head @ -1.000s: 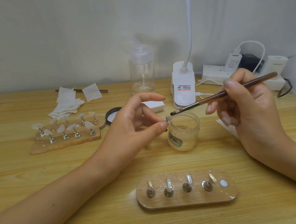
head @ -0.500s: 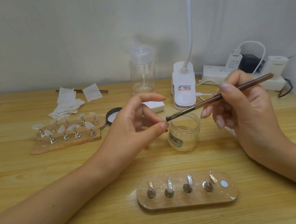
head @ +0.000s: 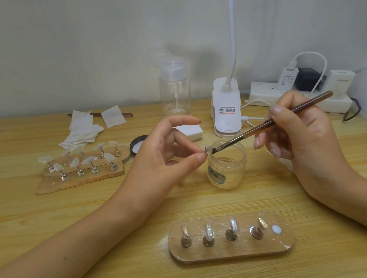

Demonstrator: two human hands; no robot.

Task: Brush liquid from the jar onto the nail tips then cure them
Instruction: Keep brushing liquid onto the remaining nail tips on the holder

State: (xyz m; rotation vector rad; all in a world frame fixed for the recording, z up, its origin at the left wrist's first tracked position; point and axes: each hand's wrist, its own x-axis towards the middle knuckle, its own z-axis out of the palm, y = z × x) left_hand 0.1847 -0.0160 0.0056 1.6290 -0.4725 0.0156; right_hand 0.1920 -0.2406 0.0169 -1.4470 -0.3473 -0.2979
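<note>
Wooden table (head: 49, 226). Clear pump bottle (head: 175, 93) upright at back centre. White lamp base (head: 226, 109) just right of bottle, neck rising out of view. Power strip (head: 262, 90) by wall, plugs and white cable in it. Pads (head: 81, 133) back left, brown stick (head: 128, 114) partly under them.

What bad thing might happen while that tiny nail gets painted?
The left hand pinches the small nail tip right above the open jar, so it might slip and drop in. The brush in the right hand works close to the pinch and may wet that hand too.
</note>
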